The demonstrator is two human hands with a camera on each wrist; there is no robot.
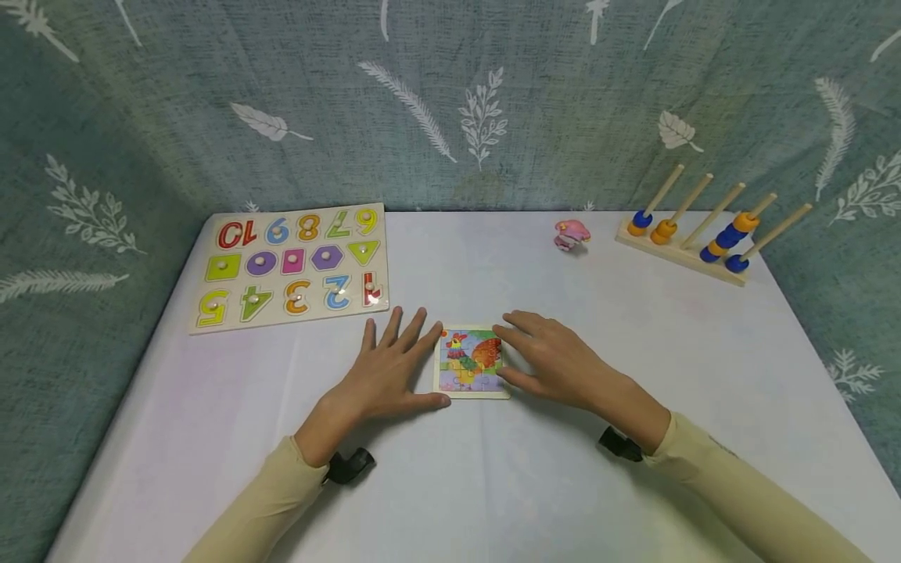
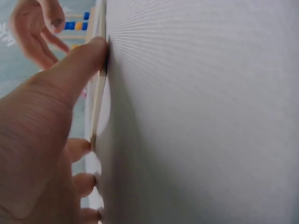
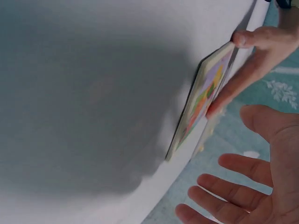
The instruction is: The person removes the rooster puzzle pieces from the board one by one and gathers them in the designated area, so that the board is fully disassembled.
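A small square jigsaw puzzle [image 1: 470, 360] with a colourful hen picture and a pale border lies on the white table, between the two hands. At its left side, my left hand [image 1: 385, 375] is spread flat, thumb by the near corner and index finger by the far corner. Those two digits touch the puzzle's edge in the left wrist view. My right hand [image 1: 563, 360] is held just over the right side with fingers extended and apart. In the right wrist view a gap separates this hand from the puzzle [image 3: 201, 102].
On the left lies a number-and-shape peg board [image 1: 278, 280]. A small pink toy figure [image 1: 572, 233] stands near the back, left of a wooden bead abacus [image 1: 679, 254]. Patterned green cloth [image 1: 317, 172] hangs behind the white table [image 1: 450, 485].
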